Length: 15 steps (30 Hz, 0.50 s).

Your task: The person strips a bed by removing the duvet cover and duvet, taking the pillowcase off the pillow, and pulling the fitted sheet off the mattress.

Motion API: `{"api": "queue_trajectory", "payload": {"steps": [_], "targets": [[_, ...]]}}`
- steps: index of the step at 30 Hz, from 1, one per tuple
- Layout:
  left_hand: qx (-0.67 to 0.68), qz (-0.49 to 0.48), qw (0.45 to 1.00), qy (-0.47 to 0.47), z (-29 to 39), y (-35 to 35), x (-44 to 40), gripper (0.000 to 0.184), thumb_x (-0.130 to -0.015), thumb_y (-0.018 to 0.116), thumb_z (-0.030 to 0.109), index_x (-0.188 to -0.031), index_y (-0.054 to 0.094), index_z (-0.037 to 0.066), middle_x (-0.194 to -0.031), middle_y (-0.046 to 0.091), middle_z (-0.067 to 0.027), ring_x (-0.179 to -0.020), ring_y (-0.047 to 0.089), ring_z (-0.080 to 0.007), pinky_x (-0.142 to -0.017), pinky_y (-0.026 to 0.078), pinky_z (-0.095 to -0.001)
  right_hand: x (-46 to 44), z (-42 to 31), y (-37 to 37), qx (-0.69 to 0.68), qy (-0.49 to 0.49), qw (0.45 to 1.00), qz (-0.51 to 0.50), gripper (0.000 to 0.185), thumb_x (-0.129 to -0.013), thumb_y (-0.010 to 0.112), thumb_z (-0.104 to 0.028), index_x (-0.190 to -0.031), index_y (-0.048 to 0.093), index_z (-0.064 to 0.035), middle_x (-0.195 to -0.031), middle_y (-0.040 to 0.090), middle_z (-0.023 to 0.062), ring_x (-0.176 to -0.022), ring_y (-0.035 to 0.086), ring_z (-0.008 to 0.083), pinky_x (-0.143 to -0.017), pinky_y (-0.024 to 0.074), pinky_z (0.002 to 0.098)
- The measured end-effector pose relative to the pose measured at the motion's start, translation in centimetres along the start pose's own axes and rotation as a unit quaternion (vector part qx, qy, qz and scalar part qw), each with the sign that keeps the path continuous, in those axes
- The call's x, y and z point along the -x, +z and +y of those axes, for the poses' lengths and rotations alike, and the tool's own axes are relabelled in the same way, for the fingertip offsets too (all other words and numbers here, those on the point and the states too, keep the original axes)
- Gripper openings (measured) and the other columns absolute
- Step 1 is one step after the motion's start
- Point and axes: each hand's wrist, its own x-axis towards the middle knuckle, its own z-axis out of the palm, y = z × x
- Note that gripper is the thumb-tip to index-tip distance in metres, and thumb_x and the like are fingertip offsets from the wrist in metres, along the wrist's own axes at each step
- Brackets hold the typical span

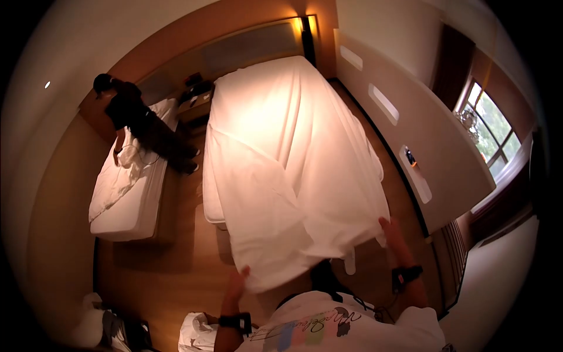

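A large white sheet (264, 188) lies spread over the big bed, with folds running along it and its near edge hanging past the foot. My left hand (237, 282) is closed on the sheet's near left corner. At the near right edge, my right hand (389, 230) is closed on the cloth too. Between the two hands the sheet's edge sags in a curve above the floor. The white side of the mattress (212, 202) shows at the bed's left.
A co-worker in dark clothes (134, 111) leans over a smaller bed (126, 220) at the left. A nightstand (195, 105) stands between the beds. Along the right runs a pale partition (434, 158). White bundles (196, 333) lie on the floor at the lower left.
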Motion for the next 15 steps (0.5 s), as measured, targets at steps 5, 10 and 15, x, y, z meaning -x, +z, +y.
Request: {"api": "queue_trajectory", "payload": {"steps": [5,10,15], "targets": [[0.058,-0.224,0.964,-0.132,-0.7,0.8,11.0,0.047,-0.084,0.060,0.025,-0.120,0.047,-0.002,-0.107,0.057,-0.0094,-0.096,0.053,-0.0178,-0.083,0.043,-0.0323,8.4,-4.3,-0.3,0.066,-0.005,0.996,-0.062,0.029,-0.086,0.054,-0.026,-0.086,0.059,0.0031,-0.069,0.051,-0.0030,-0.063,0.045,0.0067,-0.054,0.0388,0.0267],[-0.017,-0.248,0.951,-0.182,-1.8,-6.6,14.9,0.048,-0.081,0.064,0.022,-0.119,0.048,-0.002,-0.107,0.057,-0.0076,-0.093,0.054,-0.0162,-0.080,0.044,-0.0302,18.2,-12.1,-1.6,-0.001,0.050,0.993,-0.108,0.024,-0.083,0.057,-0.023,-0.089,0.061,0.0004,-0.072,0.058,-0.0016,-0.068,0.052,0.0082,-0.062,0.0435,0.0242],[0.037,0.000,0.989,-0.143,-2.0,-16.4,14.1,0.051,-0.080,0.063,0.026,-0.120,0.045,0.001,-0.114,0.051,-0.0086,-0.097,0.051,-0.0178,-0.082,0.044,-0.0307,29.1,-17.7,-5.7,0.006,0.048,0.999,0.017,0.033,-0.084,0.055,-0.025,-0.108,0.055,-0.0020,-0.098,0.055,0.0036,-0.087,0.053,0.0116,-0.072,0.0432,0.0274]]}}
